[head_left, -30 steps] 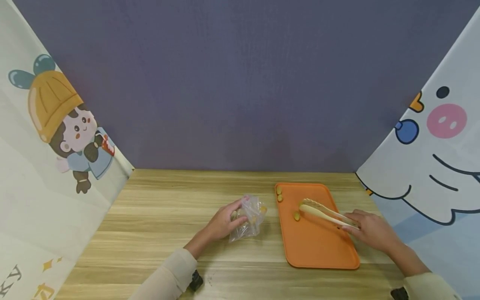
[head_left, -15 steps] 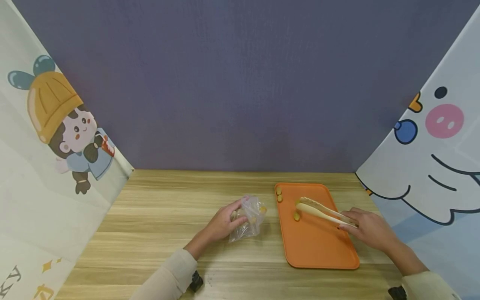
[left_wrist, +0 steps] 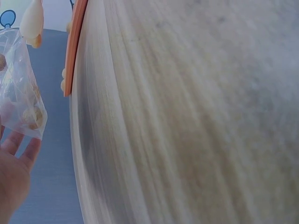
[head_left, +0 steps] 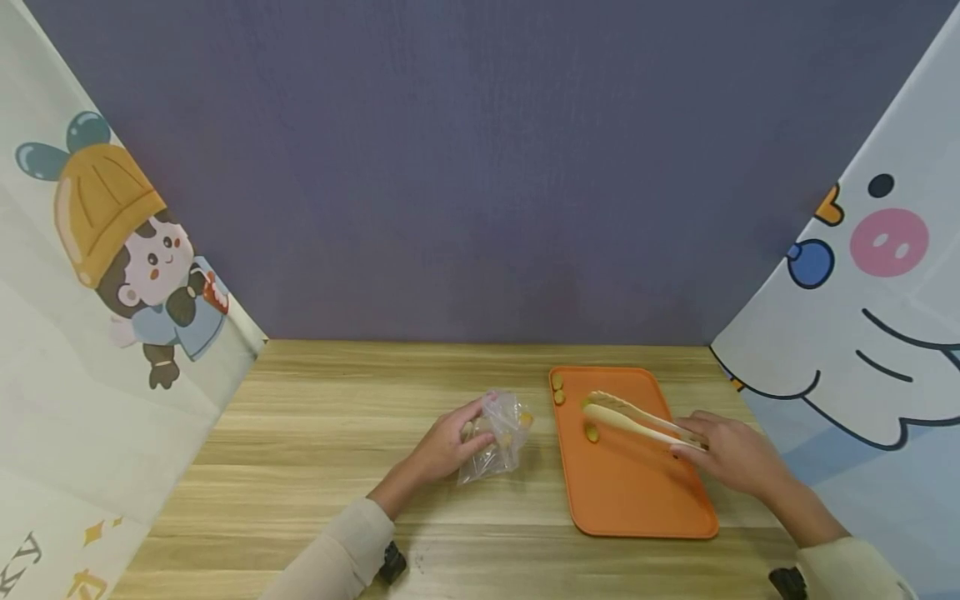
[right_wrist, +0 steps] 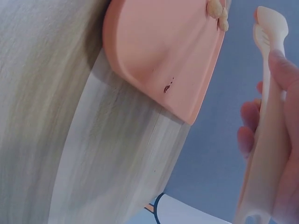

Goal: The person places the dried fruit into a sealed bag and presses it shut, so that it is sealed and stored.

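Dk bkdrop (head_left: 480,183), L cartoon (head_left: 146,258), R cartoon (head_left: 870,300)

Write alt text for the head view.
A right hand holds tongs over an orange tray bearing a few small yellowish pieces. Beside the tray, the left hand holds a clear bag. The table is wood-grained.

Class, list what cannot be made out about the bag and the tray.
Head view: how many pieces the plastic bag holds, hidden by folds and the left hand.
Left wrist view: the bag's left part, cut off by the edge.
Right wrist view: the orange tray, cut off by the top edge; dark marks, too small to identify.
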### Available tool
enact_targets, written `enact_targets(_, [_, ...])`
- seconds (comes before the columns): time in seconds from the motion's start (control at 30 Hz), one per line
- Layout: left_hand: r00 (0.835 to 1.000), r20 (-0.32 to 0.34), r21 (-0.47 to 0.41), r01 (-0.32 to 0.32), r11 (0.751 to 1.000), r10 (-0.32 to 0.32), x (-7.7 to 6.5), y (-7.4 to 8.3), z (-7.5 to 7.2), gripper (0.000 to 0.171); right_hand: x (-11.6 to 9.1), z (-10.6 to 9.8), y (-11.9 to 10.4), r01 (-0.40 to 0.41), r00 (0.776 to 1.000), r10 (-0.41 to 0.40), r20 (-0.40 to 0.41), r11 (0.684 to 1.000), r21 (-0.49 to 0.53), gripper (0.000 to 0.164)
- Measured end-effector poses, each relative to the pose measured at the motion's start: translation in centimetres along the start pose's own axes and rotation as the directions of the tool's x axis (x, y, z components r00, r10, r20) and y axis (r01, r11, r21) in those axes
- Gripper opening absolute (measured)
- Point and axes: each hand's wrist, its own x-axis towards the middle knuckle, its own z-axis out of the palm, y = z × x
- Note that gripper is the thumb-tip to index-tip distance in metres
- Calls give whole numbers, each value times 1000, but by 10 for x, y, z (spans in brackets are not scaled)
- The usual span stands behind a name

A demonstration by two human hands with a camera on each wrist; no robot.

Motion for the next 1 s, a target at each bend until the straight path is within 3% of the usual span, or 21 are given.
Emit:
enact_targets(0.4, [1000,3,-12,-13,1000,13,1,0,0,64,11,5,-10,81,993,-78,-85,996,36,39])
enact_targets(0.73, [1000,12,-19,-18,1000,18,3,1,0,65,22,-3,-28,61,997,-58,-58,997,53,40])
enact_targets(1.0, [1000,12,-27,-2,1000,3,2,3,-1,65,29,-6,-35,111,991,-104,-81,990,88,39])
